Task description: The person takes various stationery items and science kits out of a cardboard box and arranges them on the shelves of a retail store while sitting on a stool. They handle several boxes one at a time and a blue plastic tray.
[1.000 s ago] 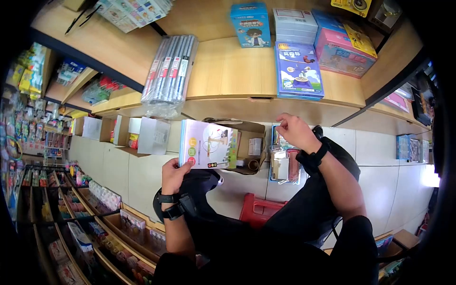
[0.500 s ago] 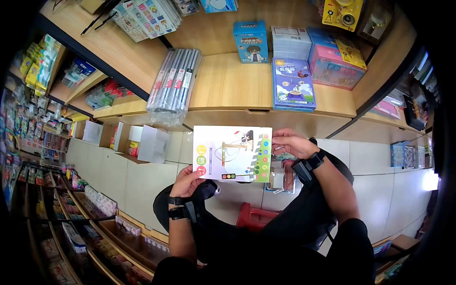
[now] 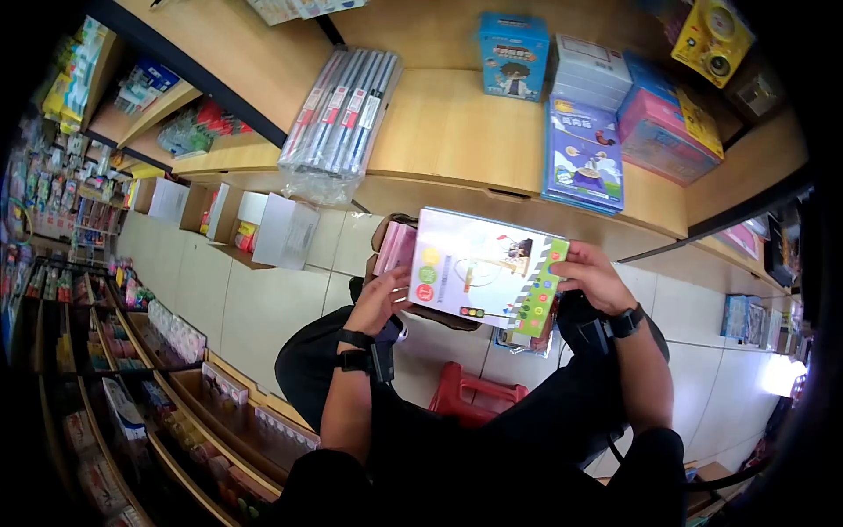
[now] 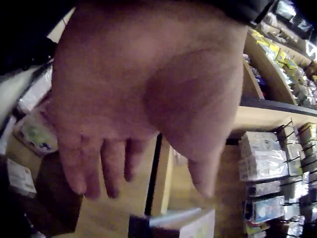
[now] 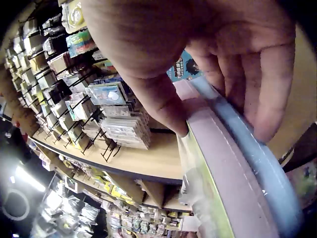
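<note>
Held in front of me is a small stack of thin printed boxes (image 3: 483, 263), the top one white with a green strip and a traffic-light print. My right hand (image 3: 595, 279) grips the stack at its green end. In the right wrist view the thumb lies on one face and the fingers on the other, with lavender and blue box edges (image 5: 223, 163) between. My left hand (image 3: 378, 303) is beside the stack's left end; the left wrist view has its fingers (image 4: 113, 173) extended, apart from the boxes. Pink packs (image 3: 395, 250) show behind the stack, which hides most of a brown carton (image 3: 448, 318).
Ahead is a wooden shelf (image 3: 430, 132) with plastic-wrapped rolls (image 3: 342, 114), a blue box (image 3: 514, 57) and purple boxes (image 3: 584, 158). Open cartons (image 3: 285, 233) stand on the tiled floor at left. A red stool (image 3: 474, 395) is between my legs.
First the left hand alone held the stack over the carton; then the right hand took its other end. Now the stack is farther right, the left hand has let go, and pink packs show.
</note>
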`<state>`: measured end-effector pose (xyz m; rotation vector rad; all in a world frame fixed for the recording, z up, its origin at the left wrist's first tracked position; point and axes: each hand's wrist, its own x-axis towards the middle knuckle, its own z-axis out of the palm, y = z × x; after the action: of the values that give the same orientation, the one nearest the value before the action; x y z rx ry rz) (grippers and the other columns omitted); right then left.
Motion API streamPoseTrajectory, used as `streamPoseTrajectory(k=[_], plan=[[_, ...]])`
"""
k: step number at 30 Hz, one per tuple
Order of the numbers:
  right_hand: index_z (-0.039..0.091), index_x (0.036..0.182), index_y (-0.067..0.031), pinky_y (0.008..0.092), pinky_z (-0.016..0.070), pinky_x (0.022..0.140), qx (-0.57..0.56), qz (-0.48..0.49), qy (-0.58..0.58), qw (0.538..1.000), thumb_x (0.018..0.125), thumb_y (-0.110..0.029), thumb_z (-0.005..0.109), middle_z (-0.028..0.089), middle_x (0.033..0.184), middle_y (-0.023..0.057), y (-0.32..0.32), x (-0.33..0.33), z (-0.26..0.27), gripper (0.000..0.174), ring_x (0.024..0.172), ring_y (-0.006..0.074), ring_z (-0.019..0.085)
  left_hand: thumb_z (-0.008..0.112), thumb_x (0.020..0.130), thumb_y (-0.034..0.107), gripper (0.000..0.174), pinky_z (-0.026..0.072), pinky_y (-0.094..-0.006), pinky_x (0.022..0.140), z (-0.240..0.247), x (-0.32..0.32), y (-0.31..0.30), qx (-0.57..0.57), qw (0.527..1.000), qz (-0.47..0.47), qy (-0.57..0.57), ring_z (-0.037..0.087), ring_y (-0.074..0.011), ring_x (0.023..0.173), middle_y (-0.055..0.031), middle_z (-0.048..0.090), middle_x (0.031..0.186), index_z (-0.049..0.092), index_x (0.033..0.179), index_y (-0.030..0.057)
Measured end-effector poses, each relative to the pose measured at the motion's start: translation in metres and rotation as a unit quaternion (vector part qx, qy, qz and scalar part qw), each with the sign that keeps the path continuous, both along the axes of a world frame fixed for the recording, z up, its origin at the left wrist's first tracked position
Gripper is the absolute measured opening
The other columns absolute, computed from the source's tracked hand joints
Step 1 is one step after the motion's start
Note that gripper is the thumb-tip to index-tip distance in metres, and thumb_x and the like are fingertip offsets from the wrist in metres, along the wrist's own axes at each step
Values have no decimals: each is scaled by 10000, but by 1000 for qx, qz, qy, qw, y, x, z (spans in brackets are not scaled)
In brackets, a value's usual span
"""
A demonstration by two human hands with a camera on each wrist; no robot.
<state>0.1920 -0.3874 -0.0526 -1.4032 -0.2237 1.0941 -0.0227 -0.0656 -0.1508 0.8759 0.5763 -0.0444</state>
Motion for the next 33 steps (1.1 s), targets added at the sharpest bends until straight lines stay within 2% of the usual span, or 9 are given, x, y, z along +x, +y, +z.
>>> streamPoseTrajectory(k=[2,3,5,6,8,12,20,28,33], plan=[[551,1098,6,245,503,760,-14,-2,-42,999,813,-57,601,620,989,55,1,7,-4,297,908,124,595,610,827,301,480,458,-293,820,-60,6,30,257,921,121,267,568,-222,970,-136,575,1078,498,1179,-5],[557,1087,5,224,486,720,-4,-16,-26,1000,806,-41,601,623,966,48,2,5,-8,288,866,104,591,610,827,301,480,458,-293,820,-71,2,39,259,919,121,270,568,-222,970,-136,575,1078,498,1179,-5],[559,1080,6,218,473,711,-24,-15,-45,999,804,-41,601,623,959,46,1,7,-8,283,841,95,587,662,751,339,508,460,-323,814,-95,1,49,554,762,42,333,565,-274,958,-172,576,1025,538,1113,4],[561,1074,7,211,461,702,-41,-18,-65,997,803,-41,602,623,952,44,0,9,-9,279,815,86,583,662,751,339,508,460,-323,814,-111,3,54,552,763,42,335,565,-274,958,-172,576,1025,538,1113,4],[561,1055,16,202,443,697,-52,-16,-67,996,794,-35,608,624,939,44,-2,12,-14,270,792,74,572,672,717,308,525,453,-380,829,-137,11,59,691,643,-101,315,556,-332,946,-189,569,1020,521,1124,13],[557,1034,25,224,454,736,-60,-10,-79,995,782,-22,620,625,945,54,-2,17,-17,264,829,96,579,670,705,338,665,409,-405,896,-110,33,34,750,548,-182,322,466,-313,1093,-123,469,1243,416,1248,48],[546,1047,30,265,461,812,-52,-23,-78,995,774,28,620,623,959,68,-1,21,-23,283,873,121,588,686,675,344,611,331,-433,927,-126,52,20,736,543,-123,386,410,-314,1109,-117,480,1171,469,1175,66],[559,1005,39,259,469,790,-49,-23,-91,994,774,17,623,623,932,76,-4,23,-20,241,852,123,589,717,612,374,503,396,-429,875,-127,53,9,677,613,-154,376,562,-332,959,-144,612,961,552,993,89],[560,1026,39,249,473,766,-49,-15,-71,996,765,-38,653,623,929,76,-11,25,-15,288,840,124,586,735,600,227,536,482,-408,764,-76,49,10,661,700,3,272,602,-344,884,-186,617,955,528,1044,9]])
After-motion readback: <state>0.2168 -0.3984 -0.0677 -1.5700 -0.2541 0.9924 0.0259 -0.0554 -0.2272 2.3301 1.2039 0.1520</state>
